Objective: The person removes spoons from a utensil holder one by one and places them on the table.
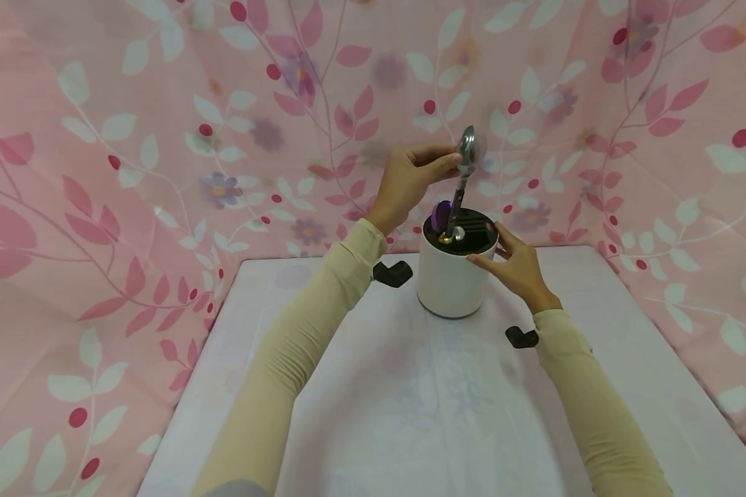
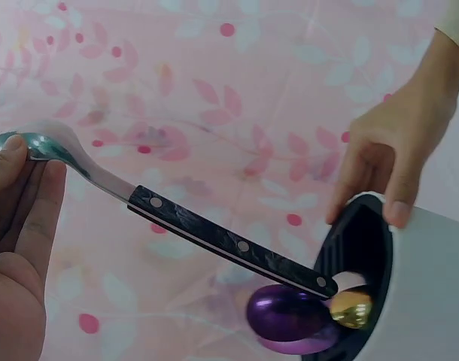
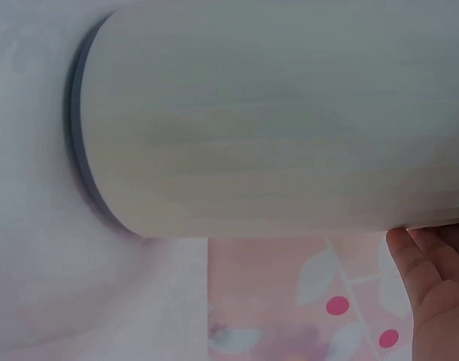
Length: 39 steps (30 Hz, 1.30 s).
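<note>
My left hand (image 1: pixel 405 181) pinches a spoon (image 1: pixel 456 205) by its shiny metal bowl, bowl end up. The spoon's dark riveted handle (image 2: pixel 233 242) slants down to the black slotted top of a white cylindrical utensil holder (image 1: pixel 450 283). In the left wrist view the handle's end overlaps a purple spoon bowl (image 2: pixel 288 312) and a small gold rounded piece (image 2: pixel 351 309) at that opening. My right hand (image 1: pixel 522 273) grips the holder's upper rim, thumb at the front and fingers at the far side. The right wrist view shows the holder's smooth wall (image 3: pixel 275 128) with fingertips against it.
The holder stands near the back of a table covered with a white cloth (image 1: pixel 373 414). Pink floral fabric (image 1: pixel 323 90) hangs behind and at both sides. A black wrist-worn piece (image 1: pixel 393 274) juts out by the left wrist, another (image 1: pixel 522 337) by the right.
</note>
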Motion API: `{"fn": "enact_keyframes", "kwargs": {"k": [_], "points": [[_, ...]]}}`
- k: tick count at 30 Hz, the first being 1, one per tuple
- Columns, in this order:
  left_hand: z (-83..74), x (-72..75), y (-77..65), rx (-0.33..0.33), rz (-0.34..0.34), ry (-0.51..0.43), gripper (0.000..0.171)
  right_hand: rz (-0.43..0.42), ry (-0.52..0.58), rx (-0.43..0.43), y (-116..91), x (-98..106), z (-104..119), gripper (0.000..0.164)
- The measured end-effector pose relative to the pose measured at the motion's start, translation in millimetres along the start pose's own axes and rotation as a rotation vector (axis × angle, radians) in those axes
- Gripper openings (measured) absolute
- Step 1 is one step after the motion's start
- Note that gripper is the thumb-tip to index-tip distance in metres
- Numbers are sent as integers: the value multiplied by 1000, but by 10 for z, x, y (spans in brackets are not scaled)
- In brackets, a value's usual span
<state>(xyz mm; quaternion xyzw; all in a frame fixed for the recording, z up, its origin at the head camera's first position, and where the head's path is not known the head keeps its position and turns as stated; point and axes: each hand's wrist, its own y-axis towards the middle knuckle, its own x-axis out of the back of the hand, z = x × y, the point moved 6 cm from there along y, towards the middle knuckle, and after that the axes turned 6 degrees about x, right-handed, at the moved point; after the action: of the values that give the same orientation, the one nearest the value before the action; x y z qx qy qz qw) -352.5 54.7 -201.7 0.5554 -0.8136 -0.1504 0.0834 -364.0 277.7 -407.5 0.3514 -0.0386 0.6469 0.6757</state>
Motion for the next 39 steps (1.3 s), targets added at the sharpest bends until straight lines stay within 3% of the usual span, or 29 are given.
{"fn": "enact_keyframes", "kwargs": {"k": [6,18,29,34,39], "points": [[-122,151,28,-60,-36,-75,19,7,4,-7,-7,5,8,93],[246,663,64,-50,-125,-132,21,4,-12,-6,-40,10,-2,93],[539,1183,-32,23,-241,-174,21,-11,0,-8,-34,-9,-14,92],[700,1436,-122,105,-304,-189,24,-18,-4,-12,-16,-26,-19,92],[888,1589,-235,173,-344,-180,25,-23,-7,-13,-15,-30,-24,93]]}}
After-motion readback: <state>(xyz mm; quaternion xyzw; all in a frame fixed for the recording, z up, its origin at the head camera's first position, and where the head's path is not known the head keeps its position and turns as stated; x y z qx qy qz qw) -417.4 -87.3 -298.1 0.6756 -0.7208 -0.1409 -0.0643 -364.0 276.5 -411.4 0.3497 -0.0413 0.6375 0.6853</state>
